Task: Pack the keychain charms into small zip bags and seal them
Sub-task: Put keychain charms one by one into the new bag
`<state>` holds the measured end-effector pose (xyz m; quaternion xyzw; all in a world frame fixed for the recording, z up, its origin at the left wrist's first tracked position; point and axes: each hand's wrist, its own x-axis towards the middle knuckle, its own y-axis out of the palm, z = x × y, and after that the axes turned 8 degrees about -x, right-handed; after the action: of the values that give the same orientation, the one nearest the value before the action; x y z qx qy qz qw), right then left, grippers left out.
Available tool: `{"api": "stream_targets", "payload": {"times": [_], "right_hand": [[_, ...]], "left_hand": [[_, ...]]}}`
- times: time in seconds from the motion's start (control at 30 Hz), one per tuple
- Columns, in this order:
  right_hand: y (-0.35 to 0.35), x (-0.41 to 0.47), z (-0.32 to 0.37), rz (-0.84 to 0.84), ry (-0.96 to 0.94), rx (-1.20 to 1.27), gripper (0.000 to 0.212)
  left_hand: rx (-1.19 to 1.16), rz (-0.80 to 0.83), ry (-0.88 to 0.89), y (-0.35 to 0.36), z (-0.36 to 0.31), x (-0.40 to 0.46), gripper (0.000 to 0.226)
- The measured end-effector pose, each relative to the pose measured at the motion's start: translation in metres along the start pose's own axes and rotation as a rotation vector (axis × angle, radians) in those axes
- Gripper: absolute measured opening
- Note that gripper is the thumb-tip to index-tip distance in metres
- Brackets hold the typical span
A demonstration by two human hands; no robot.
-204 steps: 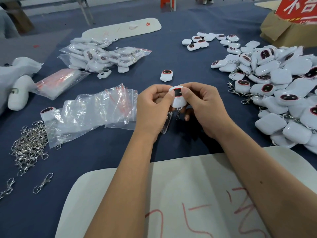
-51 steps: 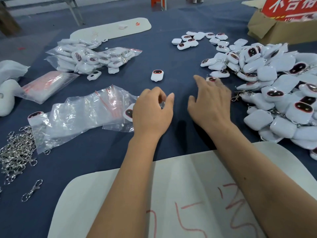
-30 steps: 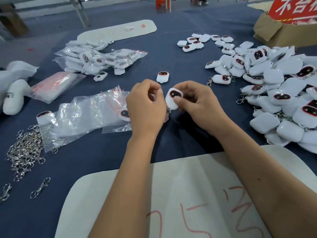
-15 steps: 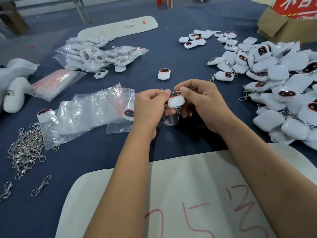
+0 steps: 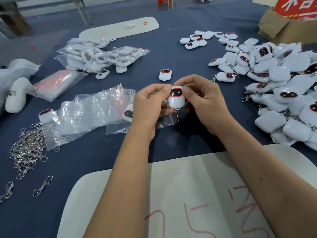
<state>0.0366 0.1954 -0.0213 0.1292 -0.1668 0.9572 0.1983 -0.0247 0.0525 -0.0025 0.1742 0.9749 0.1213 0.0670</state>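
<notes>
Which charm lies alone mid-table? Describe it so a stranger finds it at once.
Start from the big charm pile on the right of the blue table and look left, past its edge, to the bare cloth just beyond the hands. The lone charm lies there, face up, with its dark, red-rimmed screen showing. Unlike its neighbours, it touches no other charm, sits in no bag and is in neither hand.

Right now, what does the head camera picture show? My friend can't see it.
Two hands, left hand and right hand, hold a white charm over a clear zip bag on a blue table. Loose charms pile up to the right, empty bags and metal clips lie left.
</notes>
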Motion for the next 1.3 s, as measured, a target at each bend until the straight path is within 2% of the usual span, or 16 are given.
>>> {"api": "stream_targets", "payload": {"times": [0.47,0.53,0.7,0.9,1.03,1.2,1.3], "right_hand": [[0.001,0.000,0.000,-0.050,-0.020,-0.038,0.018],[0.001,0.000,-0.001,-0.009,0.007,-0.022,0.015],[0.001,0.001,0.000,0.114,0.078,0.022,0.030],[0.000,0.010,-0.005,-0.061,0.261,0.150,0.020],[-0.002,0.017,-0.006,-0.167,0.350,0.234,0.015],[-0.001,0.016,-0.004,-0.122,0.364,0.258,0.020],[-0.003,0.021,0.003,-0.225,0.439,0.391,0.027]], "left_hand": [[0.011,0.036,0.002,-0.004,0.002,0.003,0.010],[0.014,0.009,0.024,-0.002,0.004,0.003,0.007],[-0.060,-0.122,0.092,0.002,0.009,0.005,0.007],[-0.039,-0.034,0.119,0.012,0.013,0.005,0.015],[0.156,0.048,0.209,0.021,0.015,0.005,0.019],[0.338,0.045,0.253,0.032,0.018,0.008,0.012],[0.337,0.014,0.256,0.052,0.013,0.013,0.020]]}}
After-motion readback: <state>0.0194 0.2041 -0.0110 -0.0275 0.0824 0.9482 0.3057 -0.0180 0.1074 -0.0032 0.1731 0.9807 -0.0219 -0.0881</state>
